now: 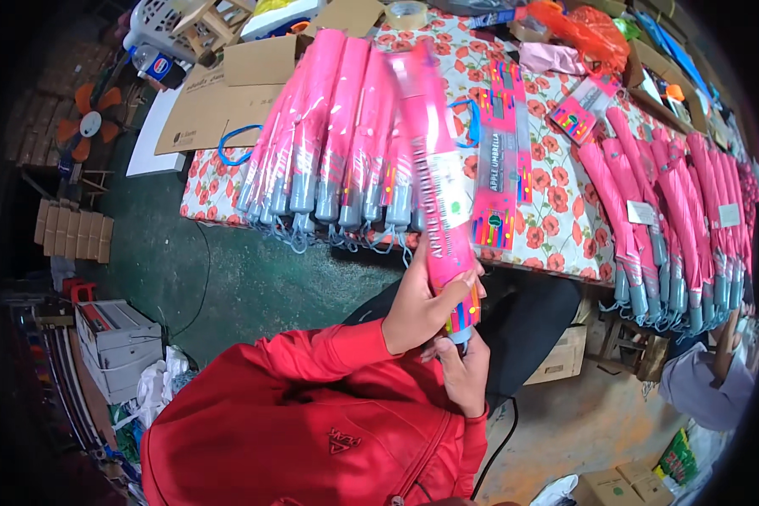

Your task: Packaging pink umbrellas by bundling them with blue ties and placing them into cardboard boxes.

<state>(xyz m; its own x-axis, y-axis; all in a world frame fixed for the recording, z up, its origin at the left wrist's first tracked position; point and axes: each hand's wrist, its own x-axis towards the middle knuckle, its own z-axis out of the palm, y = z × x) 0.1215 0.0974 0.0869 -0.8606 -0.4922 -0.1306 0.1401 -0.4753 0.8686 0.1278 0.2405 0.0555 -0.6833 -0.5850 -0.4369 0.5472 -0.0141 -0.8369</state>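
A pink folded umbrella (437, 181) in a printed clear sleeve is held up in front of me, its far end leaning over the table. My left hand (433, 305) is wrapped round its lower part, thumb along the sleeve. Below it, my right hand (465, 371) grips the grey handle end, where the fingers partly hide it. To the left lies a row of sleeved pink umbrellas (325, 126), their grey handles and cord loops at the table's front edge. Flat printed sleeves (496, 169) lie just right of the held umbrella.
Unsleeved pink umbrellas (679, 198) are heaped at the right of the flowered table (557, 240). Cardboard (219, 110), blue straps (238, 145), a tape roll (406, 14) and an orange bag (594, 38) lie behind. Another person's arm (721, 346) shows at far right.
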